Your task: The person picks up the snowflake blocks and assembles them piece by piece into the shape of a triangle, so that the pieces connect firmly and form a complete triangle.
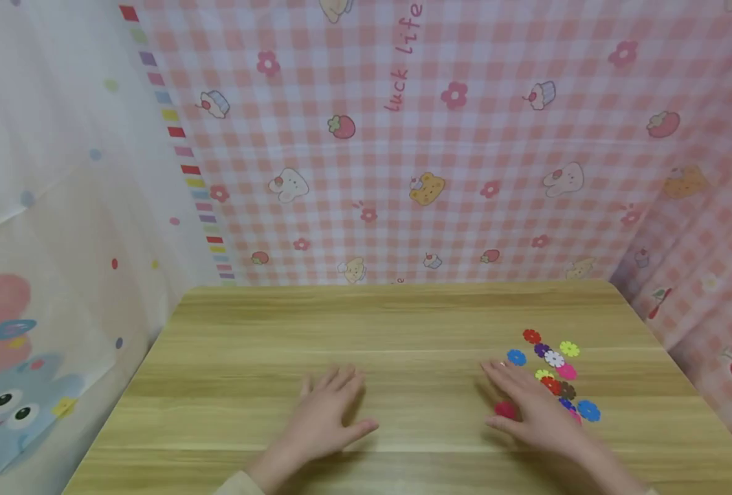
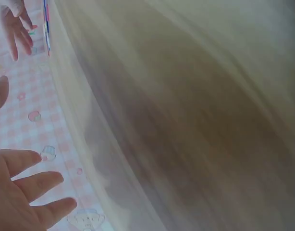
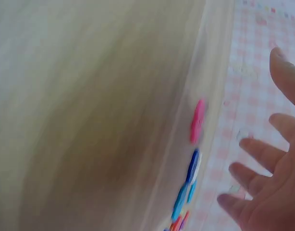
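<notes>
My left hand (image 1: 325,416) hovers over the left-middle of the wooden table (image 1: 217,357), its fingers spread and nothing in its grasp. My right hand (image 1: 535,409) is held over the right part, beside a loose cluster of small flower-shaped plastic discs, and hides some of them. A crimson disc (image 1: 505,410) shows between its thumb and fingers, not gripped. Around the hand lie a blue disc (image 1: 517,357), a white disc (image 1: 554,358), a brown disc (image 1: 566,390) and several others. In the right wrist view, a pink disc (image 3: 197,121) lies on the tabletop, apart from the spread fingers (image 3: 263,153).
A pink checked cloth (image 1: 403,158) with printed cartoons hangs behind the table's far edge. On the left hangs a pale curtain (image 1: 62,206) with dots, and more checked cloth (image 1: 712,289) hangs at the right. Red (image 1: 531,336) and yellow discs (image 1: 569,348) lie farthest back in the cluster.
</notes>
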Motion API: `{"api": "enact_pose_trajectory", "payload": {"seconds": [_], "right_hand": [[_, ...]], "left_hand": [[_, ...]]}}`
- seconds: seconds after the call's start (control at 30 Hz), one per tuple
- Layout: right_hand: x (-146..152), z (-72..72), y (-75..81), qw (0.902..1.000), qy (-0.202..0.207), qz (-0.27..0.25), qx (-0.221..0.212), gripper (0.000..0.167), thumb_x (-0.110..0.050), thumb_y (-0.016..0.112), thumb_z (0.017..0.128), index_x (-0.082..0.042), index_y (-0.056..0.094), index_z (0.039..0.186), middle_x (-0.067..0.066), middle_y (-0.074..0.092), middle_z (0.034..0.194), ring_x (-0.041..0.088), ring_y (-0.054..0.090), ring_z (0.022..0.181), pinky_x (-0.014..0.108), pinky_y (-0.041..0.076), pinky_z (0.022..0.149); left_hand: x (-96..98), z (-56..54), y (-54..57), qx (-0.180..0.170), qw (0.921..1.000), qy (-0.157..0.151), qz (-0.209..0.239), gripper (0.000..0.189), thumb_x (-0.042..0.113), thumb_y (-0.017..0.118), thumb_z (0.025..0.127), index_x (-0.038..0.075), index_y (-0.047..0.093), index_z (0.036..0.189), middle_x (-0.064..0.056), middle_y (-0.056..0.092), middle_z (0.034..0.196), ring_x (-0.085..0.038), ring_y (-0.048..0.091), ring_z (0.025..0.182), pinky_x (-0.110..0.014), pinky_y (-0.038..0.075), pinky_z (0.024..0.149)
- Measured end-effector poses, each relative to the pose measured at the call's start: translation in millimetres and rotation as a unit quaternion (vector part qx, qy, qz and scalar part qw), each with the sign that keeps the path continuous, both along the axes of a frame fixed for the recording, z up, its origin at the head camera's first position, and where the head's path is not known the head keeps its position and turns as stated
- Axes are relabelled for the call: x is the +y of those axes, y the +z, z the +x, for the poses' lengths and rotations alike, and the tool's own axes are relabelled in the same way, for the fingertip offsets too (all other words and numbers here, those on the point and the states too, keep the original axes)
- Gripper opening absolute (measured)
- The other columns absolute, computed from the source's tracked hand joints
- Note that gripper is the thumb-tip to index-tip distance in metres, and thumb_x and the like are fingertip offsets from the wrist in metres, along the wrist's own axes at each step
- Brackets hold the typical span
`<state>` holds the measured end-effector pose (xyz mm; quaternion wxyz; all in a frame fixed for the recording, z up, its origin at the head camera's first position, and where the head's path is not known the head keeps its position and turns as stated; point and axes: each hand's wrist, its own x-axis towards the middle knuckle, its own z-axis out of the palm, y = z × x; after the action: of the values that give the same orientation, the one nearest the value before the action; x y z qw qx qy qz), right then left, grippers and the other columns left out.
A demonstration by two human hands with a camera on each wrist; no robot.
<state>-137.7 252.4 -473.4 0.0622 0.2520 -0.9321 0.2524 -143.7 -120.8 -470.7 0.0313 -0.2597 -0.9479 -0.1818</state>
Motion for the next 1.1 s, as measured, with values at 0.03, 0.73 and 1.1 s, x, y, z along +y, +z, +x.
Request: {"api": "enact_pose_trajectory", "payload": {"seconds": [0.03, 0.73, 1.1], "right_hand": [[4, 0.1, -0.6, 0.9999, 0.001, -0.006, 0.009, 0.077, -0.029, 0.081, 0.082, -0.007, 0.046, 0.147, 0.018, 0.048, 0.146, 0.043, 0.042, 0.132, 0.062, 0.039, 0.101], [94, 14.4, -6.1, 0.9868, -0.089, -0.124, -0.054, 0.052, -0.011, 0.079, 0.084, -0.001, 0.060, 0.131, 0.007, 0.068, 0.117, 0.003, 0.061, 0.099, 0.012, 0.046, 0.082], [135, 18.1, -15.1, 0.9711, -0.136, -0.140, -0.137, 0.050, -0.016, 0.073, 0.091, 0.005, 0.057, 0.132, -0.004, 0.066, 0.122, -0.015, 0.051, 0.104, 0.006, 0.041, 0.081]], "left_hand": [[2.8, -0.6, 0.4, -0.001, 1.0000, -0.004, 0.003, 0.074, 0.059, 0.062, 0.089, 0.009, 0.051, 0.143, -0.017, 0.046, 0.147, -0.047, 0.039, 0.135, -0.078, 0.019, 0.102], [101.1, -14.1, -9.9, -0.052, 0.9850, -0.089, 0.139, 0.063, 0.041, 0.079, 0.083, 0.009, 0.061, 0.134, -0.003, 0.062, 0.132, -0.021, 0.055, 0.124, -0.037, 0.041, 0.106], [145.1, -16.7, -16.7, -0.107, 0.9688, -0.087, 0.206, 0.060, 0.033, 0.084, 0.078, 0.009, 0.064, 0.130, 0.000, 0.063, 0.131, -0.017, 0.055, 0.122, -0.032, 0.040, 0.105]]}}
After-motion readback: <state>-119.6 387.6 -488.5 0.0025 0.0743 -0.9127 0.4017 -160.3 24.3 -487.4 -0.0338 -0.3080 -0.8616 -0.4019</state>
